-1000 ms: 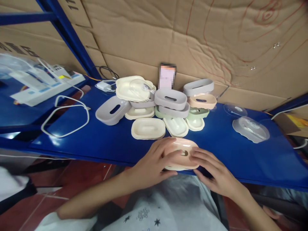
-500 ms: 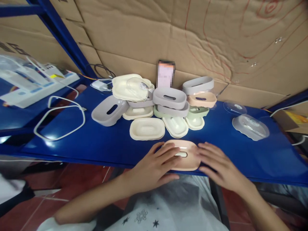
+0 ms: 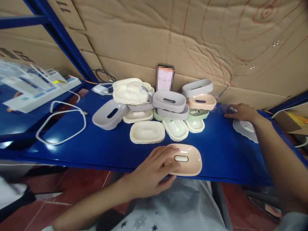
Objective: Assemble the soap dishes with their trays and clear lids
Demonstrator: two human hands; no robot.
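Observation:
A peach soap dish [image 3: 187, 159] with a slot in its middle lies at the near edge of the blue shelf [image 3: 101, 147]. My left hand [image 3: 151, 170] rests on its left side, fingers spread over the rim. My right hand [image 3: 240, 112] is stretched out to the far right, fingers on a small clear plastic lid [image 3: 227, 109]. A second, larger clear lid [image 3: 245, 128] lies just under my right wrist, partly hidden by the arm.
A pile of cream, grey, green and peach soap dish parts [image 3: 163, 106] fills the shelf's middle, with a phone [image 3: 165, 79] propped against the cardboard wall behind. A white cable loop [image 3: 61, 123] and a white power strip [image 3: 40, 89] lie left.
My right hand left the peach dish and reached far right to the clear lids. The left hand stayed on the dish, which now lies flat.

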